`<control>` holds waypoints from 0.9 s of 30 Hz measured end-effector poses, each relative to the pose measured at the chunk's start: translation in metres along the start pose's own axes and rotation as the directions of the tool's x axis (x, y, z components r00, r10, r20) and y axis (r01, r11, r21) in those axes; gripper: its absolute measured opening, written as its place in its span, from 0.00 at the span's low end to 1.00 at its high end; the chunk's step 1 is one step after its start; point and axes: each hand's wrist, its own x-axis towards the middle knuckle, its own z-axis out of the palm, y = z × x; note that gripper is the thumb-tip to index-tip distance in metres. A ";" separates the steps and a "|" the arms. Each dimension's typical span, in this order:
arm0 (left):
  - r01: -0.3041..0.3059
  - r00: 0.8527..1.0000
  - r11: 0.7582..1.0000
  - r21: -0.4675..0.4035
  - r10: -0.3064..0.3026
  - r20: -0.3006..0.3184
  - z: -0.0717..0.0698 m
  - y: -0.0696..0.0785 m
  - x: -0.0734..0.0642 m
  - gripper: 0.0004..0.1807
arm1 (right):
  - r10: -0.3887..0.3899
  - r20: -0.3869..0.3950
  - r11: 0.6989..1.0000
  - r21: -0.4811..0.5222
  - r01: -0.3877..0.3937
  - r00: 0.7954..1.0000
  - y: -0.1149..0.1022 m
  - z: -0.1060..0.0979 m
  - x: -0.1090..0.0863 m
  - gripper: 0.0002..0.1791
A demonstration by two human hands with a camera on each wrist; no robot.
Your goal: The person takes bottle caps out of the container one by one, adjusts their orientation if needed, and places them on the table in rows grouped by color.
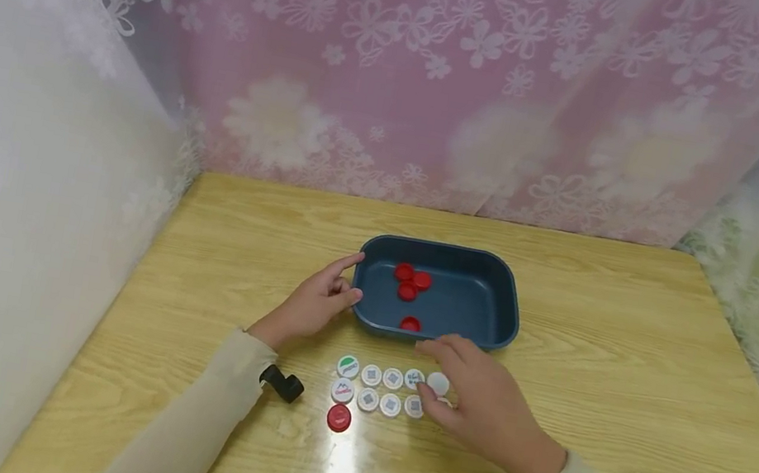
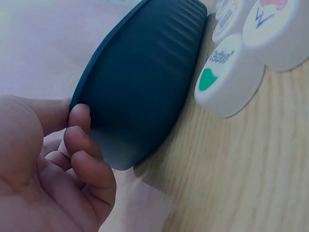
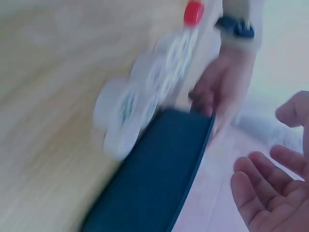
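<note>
My left hand (image 1: 310, 302) pinches the left rim of a dark blue oblong basin (image 1: 462, 305); in the left wrist view its thumb and fingers meet at the basin's edge. Several red bottle caps (image 1: 407, 291) lie inside the basin. My right hand (image 1: 483, 404) hovers by the near rim, above the right end of the white caps, fingers loosely bent and apart. It holds nothing in the right wrist view, which is blurred. Two rows of white bottle caps (image 1: 371, 375) stand on the table in front of the basin, the right end partly hidden by my right hand.
Below the left end of the rows, one red cap (image 1: 339, 418) lies on the wooden table (image 1: 259, 233). A pink flowered cloth (image 1: 404, 90) hangs behind the table, with pale cloth at both sides. Black straps sit on both wrists.
</note>
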 end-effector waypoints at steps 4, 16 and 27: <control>0.004 1.000 1.000 -0.013 -0.004 -0.023 0.000 -0.001 -0.003 0.34 | 0.058 -0.059 0.998 0.014 -0.057 0.997 0.021 -0.012 0.001 0.28; -0.005 0.992 0.985 0.172 0.026 -0.122 0.002 0.000 -0.006 0.33 | -0.012 0.326 0.992 -0.113 0.052 0.945 0.087 -0.026 0.089 0.15; 0.042 0.995 0.977 0.208 -0.022 -0.094 0.007 0.007 -0.008 0.33 | -0.009 0.688 0.909 -0.297 0.292 0.726 0.119 0.023 0.150 0.20</control>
